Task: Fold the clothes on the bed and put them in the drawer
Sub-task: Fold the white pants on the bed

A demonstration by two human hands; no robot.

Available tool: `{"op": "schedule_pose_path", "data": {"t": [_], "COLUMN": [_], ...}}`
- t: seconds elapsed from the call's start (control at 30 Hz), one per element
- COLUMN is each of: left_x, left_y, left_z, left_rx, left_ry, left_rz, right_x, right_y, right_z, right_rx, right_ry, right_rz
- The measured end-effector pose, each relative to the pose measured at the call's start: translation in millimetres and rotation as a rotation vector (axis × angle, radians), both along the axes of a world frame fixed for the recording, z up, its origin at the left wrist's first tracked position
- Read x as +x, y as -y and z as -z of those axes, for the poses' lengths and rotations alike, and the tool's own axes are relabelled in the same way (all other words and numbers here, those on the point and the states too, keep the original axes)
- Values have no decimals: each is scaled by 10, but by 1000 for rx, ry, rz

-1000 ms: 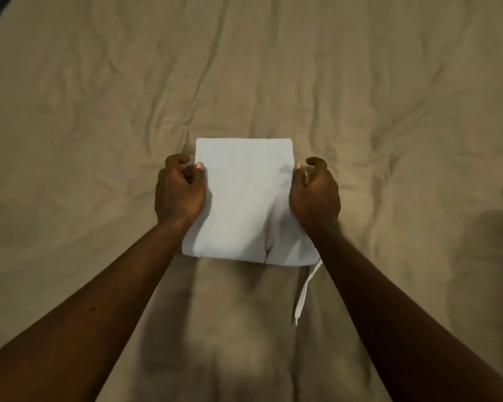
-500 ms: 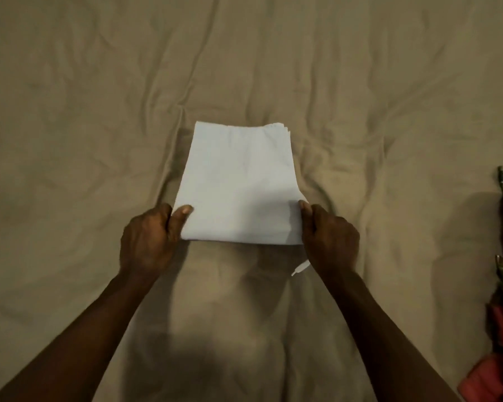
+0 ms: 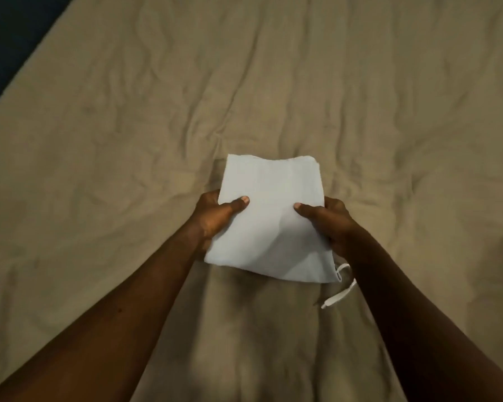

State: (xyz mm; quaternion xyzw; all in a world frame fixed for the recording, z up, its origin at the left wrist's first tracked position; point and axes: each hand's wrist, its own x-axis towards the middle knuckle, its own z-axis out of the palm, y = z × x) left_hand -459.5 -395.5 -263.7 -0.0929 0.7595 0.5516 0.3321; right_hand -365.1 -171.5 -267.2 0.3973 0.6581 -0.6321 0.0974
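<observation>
I'm looking down at the bed now, and the folded white garment (image 3: 270,216) sits dead centre of the frame, a neat rectangle held between both hands. My left hand (image 3: 215,219) grips its left edge: thumb (image 3: 238,205) pressed flat on top of the cloth, the other fingers tucked underneath and out of sight. My right hand (image 3: 328,224) mirrors it on the right edge, thumb (image 3: 305,210) on top and fingers curled under the fold. So both are clamped on the garment, thumb above and fingers below.

The near end of the bundle is raised, throwing a shadow on the tan bed sheet (image 3: 273,82) below it. Whether the far edge touches the sheet, I can't tell. A white drawstring (image 3: 339,294) dangles from the garment's lower right corner, just beside my right wrist, its tip hanging toward the sheet. The sheet is rumpled all over and fills nearly the whole frame. A dark strip (image 3: 9,39) cuts across the upper left corner, past the bed's edge.
</observation>
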Motion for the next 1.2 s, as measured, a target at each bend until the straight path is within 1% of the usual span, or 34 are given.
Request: {"op": "schedule_pose_path", "data": {"t": [0.03,0.1,0.13,0.2,0.23,0.37,0.47,0.53,0.63,0.67,0.7,0.73,0.77,0.8,0.83,0.87,0.9,0.93,0.97,1.0,1.1,1.2], "left_x": [-2,-69,-178,-365,-545,-1387,-2175,-2636,-3283,-3426,-3521,-3588,-3601,-3559,-3459,-3330,-3206,-3070,-2984,-2926,-2852,-2702], "left_y": [40,270,520,897,1215,2352,3171,3569,4223,4378,4502,4614,4640,4607,4522,4442,4386,4300,4344,4426,4533,4330], "left_z": [-61,-244,-352,-568,-682,-959,-1114,-1132,-916,-767,-613,-438,-275,-122,-24,63,107,196,286,376,532,358], "left_rx": [-3,-68,-96,-123,-142,-193,-256,-265,-333,-406,-529,-662,-774,-852,-938,-1028,-1083,-1076,-1053,-1007,-916,-875], "left_ry": [-70,-246,-323,-442,-490,-616,-692,-690,-635,-610,-573,-517,-456,-429,-463,-568,-719,-850,-938,-960,-884,-863], "left_rz": [13,68,65,35,11,-6,37,83,120,139,188,265,357,421,443,430,407,408,435,473,548,511], "right_x": [6,-77,-211,-425,-635,-1453,-2169,-2554,-3177,-3328,-3429,-3500,-3517,-3504,-3471,-3433,-3425,-3383,-3376,-3356,-3057,-2476], "right_y": [39,259,484,872,1190,2383,3306,3761,4384,4504,4599,4718,4780,4819,4841,4859,4897,4873,4918,4953,4894,4642], "right_z": [-72,-240,-346,-603,-712,-857,-777,-701,-452,-333,-205,-40,109,248,335,409,425,442,431,436,375,232], "right_rx": [-5,24,52,151,196,296,260,186,68,6,-55,-74,-25,66,157,196,209,222,219,214,251,354], "right_ry": [-50,-175,-236,-305,-347,-474,-520,-527,-447,-380,-288,-188,-115,-67,-51,-59,-90,-111,-144,-168,-204,-251], "right_rz": [-11,-66,-113,-181,-207,-134,-54,-20,-3,-19,-61,-130,-206,-260,-266,-239,-210,-179,-163,-150,-158,-234]}}
